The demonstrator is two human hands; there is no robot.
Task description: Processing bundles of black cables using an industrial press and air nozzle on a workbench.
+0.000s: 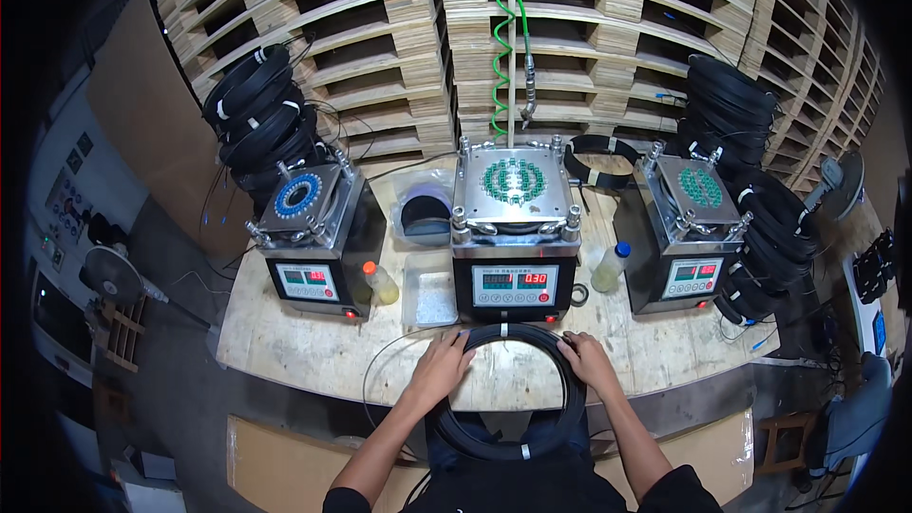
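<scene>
A coil of black cable, bound with white tape ties, lies at the table's front edge and hangs over it toward my lap. On its upper left side, my left hand grips the ring with the fingers closed round it. Opposite, my right hand holds the upper right side, thumb toward the inside of the ring. One loose strand bows out to the left of the coil. Just beyond it stands the middle machine, with a lit red display and a metal top plate ringed with green pieces.
Similar machines stand left and right. Between them are an orange-capped bottle, a blue-capped bottle and a clear plastic tray. Black coils are stacked at left and right. A green spiral hose hangs before wooden pallets.
</scene>
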